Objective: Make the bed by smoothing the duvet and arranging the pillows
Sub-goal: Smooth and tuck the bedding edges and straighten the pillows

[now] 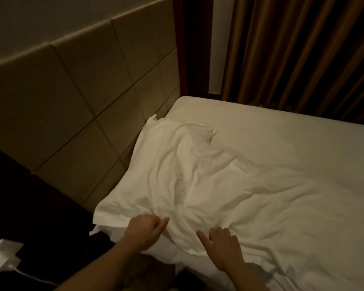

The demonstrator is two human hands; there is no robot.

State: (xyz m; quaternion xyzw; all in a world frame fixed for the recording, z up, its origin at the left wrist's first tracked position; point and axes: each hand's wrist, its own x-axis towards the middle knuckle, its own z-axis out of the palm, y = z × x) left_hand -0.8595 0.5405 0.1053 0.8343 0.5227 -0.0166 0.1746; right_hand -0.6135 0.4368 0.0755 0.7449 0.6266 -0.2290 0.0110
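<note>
Duvet (198, 175) lies crumpled by the headboard (72, 91); our left hand (144, 229) pinches its near edge, our right hand (223, 248) rests loose-fingered on it. We should pull taut, then sweep outward.

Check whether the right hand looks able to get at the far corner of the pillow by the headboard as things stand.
Probably yes, with a lean. The right hand lies on the near edge of the pillow; nothing stands between it and the far corner against the headboard, only rumpled white fabric.
</note>
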